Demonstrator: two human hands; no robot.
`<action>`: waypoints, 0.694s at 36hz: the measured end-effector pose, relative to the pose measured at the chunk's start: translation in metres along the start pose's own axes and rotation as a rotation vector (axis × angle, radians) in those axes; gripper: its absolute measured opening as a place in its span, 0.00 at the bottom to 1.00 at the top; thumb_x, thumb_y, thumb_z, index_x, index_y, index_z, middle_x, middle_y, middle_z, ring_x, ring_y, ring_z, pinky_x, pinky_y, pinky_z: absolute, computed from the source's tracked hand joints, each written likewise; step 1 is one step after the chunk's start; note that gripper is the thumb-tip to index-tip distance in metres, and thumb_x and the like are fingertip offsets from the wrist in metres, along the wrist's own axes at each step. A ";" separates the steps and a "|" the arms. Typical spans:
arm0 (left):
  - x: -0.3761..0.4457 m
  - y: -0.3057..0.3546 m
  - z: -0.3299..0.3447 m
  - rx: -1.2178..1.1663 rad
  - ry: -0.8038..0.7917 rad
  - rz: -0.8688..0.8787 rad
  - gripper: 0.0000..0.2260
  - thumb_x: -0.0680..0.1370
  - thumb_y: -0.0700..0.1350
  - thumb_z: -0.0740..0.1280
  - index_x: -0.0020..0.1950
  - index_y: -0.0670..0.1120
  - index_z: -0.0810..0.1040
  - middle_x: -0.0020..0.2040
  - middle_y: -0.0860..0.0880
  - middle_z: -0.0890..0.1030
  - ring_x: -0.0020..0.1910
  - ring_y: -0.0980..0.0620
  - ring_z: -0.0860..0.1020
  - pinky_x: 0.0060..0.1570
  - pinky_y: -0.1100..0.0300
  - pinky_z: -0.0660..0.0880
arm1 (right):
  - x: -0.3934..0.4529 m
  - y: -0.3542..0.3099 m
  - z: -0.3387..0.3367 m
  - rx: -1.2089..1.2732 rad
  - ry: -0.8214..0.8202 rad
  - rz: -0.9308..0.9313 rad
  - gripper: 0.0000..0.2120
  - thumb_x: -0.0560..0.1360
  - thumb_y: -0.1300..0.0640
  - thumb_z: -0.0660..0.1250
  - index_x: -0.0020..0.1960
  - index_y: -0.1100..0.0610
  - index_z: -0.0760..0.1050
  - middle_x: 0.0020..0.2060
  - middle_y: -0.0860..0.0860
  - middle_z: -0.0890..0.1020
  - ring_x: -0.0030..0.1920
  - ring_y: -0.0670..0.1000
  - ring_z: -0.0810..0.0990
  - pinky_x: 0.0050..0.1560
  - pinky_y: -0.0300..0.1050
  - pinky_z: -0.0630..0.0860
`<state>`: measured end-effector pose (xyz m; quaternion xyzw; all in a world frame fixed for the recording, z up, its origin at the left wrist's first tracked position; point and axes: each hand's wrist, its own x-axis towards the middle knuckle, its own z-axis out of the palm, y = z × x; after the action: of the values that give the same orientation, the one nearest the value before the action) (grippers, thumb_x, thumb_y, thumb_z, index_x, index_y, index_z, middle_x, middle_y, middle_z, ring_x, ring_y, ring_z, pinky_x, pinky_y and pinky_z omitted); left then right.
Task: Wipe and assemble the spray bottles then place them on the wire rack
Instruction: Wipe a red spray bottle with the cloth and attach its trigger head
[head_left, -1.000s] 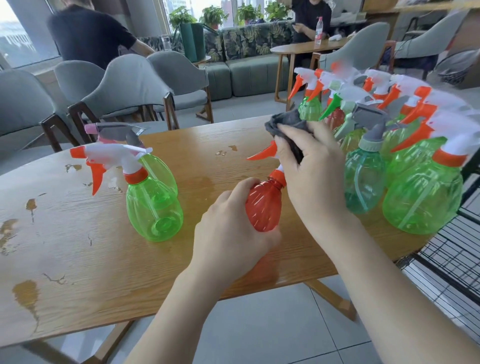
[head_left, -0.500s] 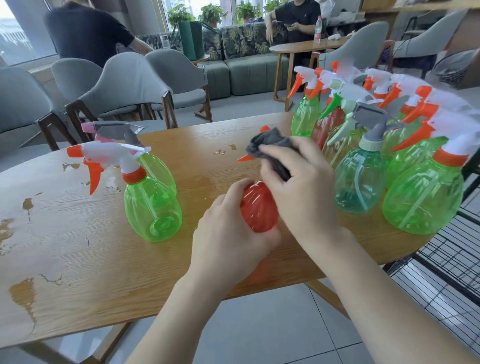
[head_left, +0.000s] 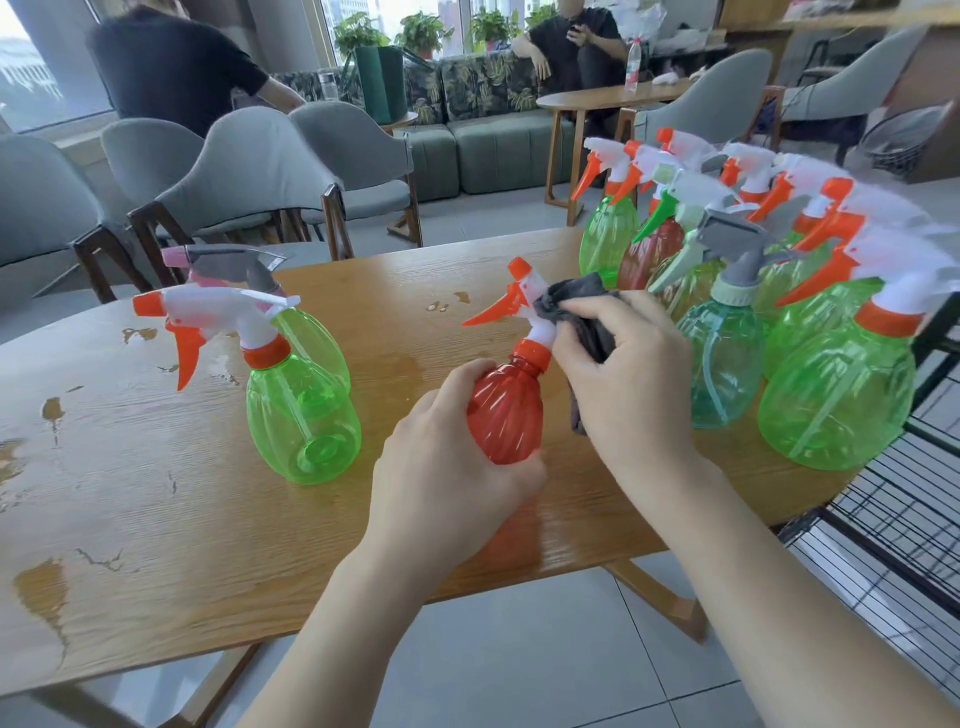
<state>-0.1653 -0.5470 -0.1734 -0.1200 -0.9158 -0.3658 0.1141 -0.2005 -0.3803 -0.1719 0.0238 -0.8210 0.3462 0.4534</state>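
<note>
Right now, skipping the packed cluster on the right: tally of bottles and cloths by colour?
Green bottles: 2
Red bottle: 1
Grey cloth: 1
Total: 4

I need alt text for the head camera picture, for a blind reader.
A left hand grips a red spray bottle over a wooden table while the right hand wipes its sprayer with a grey cloth. More bottles stand around.

Red bottle (head_left: 506, 415), dark grey cloth (head_left: 582, 306), leaf-patterned green sofa (head_left: 478, 96).
</note>
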 end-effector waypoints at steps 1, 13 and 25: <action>0.000 0.000 0.000 0.000 0.002 0.000 0.36 0.63 0.63 0.71 0.71 0.64 0.70 0.55 0.59 0.80 0.52 0.55 0.80 0.54 0.51 0.79 | -0.001 0.000 0.000 -0.003 0.006 0.013 0.07 0.76 0.63 0.72 0.53 0.59 0.85 0.46 0.53 0.81 0.44 0.47 0.78 0.46 0.24 0.68; 0.003 -0.007 0.002 -0.052 0.082 -0.051 0.35 0.63 0.67 0.71 0.70 0.65 0.67 0.55 0.59 0.79 0.53 0.56 0.79 0.52 0.54 0.78 | -0.011 -0.009 -0.007 0.314 -0.232 0.277 0.06 0.77 0.56 0.74 0.53 0.49 0.86 0.48 0.43 0.85 0.49 0.40 0.83 0.52 0.36 0.78; -0.008 -0.003 0.011 -0.038 0.135 -0.057 0.37 0.75 0.62 0.67 0.80 0.59 0.54 0.70 0.51 0.69 0.66 0.46 0.74 0.56 0.52 0.73 | -0.027 -0.010 -0.018 0.023 -0.364 0.360 0.14 0.82 0.49 0.67 0.66 0.49 0.81 0.70 0.50 0.75 0.70 0.49 0.72 0.67 0.39 0.65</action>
<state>-0.1599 -0.5427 -0.1856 -0.0708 -0.9019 -0.3938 0.1629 -0.1676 -0.3848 -0.1805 -0.0555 -0.8761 0.4207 0.2291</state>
